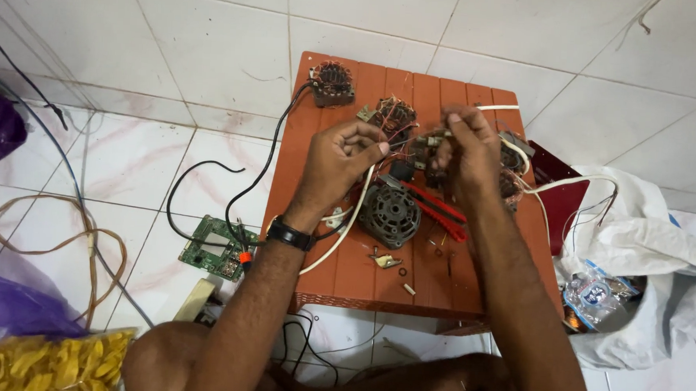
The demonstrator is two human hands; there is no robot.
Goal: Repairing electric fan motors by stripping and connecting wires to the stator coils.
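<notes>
Two bare hands work above a low orange-brown plastic stool [360,278] on the white tile floor. The left hand [342,152] pinches thin wires between thumb and fingers, closed narrow. The right hand [467,146] grips a small motor part with copper windings [431,148], held over the far half of the stool. Just below the hands, a round grey motor [392,215] lies on the stool, red-handled pliers [437,211] beside it. Left of the stool, a green circuit board [219,248] rests on the floor.
</notes>
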